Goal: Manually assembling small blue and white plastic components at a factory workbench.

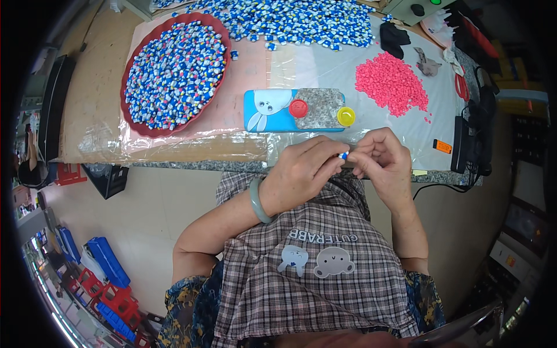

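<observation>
Near the table's front edge, my left hand (301, 174) pinches a small blue-and-white piece (343, 156) at its fingertips. My right hand (384, 164) meets it from the right, thumb against the fingers and its tip beside the piece; anything inside that pinch is too small to make out. Just beyond both hands lies a blue board (253, 103) with a white rabbit picture and a speckled grey patch. On it sit a shallow red cap (298, 108) and a yellow cap (346, 117).
A red scalloped tray (129, 124) at the left holds many blue-and-white pieces with pink bits. More blue-and-white pieces (301, 23) spread along the back. Small pink pieces (391, 84) form a pile at the right, near a black cloth (394, 40) and red-handled scissors (462, 88).
</observation>
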### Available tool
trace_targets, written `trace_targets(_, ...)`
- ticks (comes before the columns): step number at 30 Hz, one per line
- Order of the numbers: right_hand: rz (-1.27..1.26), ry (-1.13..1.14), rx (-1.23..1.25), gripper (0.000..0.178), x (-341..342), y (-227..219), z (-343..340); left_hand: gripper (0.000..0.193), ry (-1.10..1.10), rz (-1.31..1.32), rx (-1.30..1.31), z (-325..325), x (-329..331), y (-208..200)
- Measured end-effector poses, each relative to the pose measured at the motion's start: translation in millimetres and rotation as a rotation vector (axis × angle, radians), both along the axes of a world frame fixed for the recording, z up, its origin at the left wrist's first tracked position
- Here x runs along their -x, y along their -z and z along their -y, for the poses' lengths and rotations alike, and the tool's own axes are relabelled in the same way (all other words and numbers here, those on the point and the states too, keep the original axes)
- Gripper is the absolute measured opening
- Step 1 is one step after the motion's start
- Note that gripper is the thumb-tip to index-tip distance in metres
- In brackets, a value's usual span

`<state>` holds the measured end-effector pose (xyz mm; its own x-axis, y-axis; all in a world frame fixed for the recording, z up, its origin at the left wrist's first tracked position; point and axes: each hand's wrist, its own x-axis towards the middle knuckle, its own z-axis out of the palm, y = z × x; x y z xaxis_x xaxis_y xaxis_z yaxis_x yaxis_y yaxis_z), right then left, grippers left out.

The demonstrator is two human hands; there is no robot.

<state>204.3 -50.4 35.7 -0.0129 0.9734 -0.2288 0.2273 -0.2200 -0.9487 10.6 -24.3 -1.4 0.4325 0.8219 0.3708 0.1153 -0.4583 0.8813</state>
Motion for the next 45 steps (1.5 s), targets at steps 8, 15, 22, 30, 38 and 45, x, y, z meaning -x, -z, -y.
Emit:
trace_targets(8, -0.042, -0.091, -0.057, 0.012, -3.2, 13.2, -0.7, 0.023, 0.052, -0.073, 0.012, -6.0, 14.8, -11.2)
trace_targets(15, 0.642, 0.150, -0.428, 0.007, -70.6, 35.3, -28.2, 0.023, -0.688, -0.188, -0.083, -60.0, 111.9, -21.6)
trace_targets(22, 0.904, 0.111, -0.560, 0.009, -78.7, 49.5, -37.8, 0.042, -0.943, -0.668, -0.407, -94.3, 154.8, -35.6)
trace_targets(30, 0.954, 0.090, -0.418, 0.008, -73.9, 44.3, -36.5, 0.023, -0.419, -0.609, -0.514, -127.6, 59.3, -18.4)
trace_targets(38, 0.807, 0.029, -0.413, 0.009, -75.5, 39.5, -43.2, 0.014, -0.296, -0.976, -0.439, -174.0, 40.3, 16.3)
trace_targets(45, 0.909, -0.074, -0.420, 0.011, -78.0, 35.8, -45.8, 0.009, -0.329, -0.808, -0.464, -163.6, 39.5, -7.1)
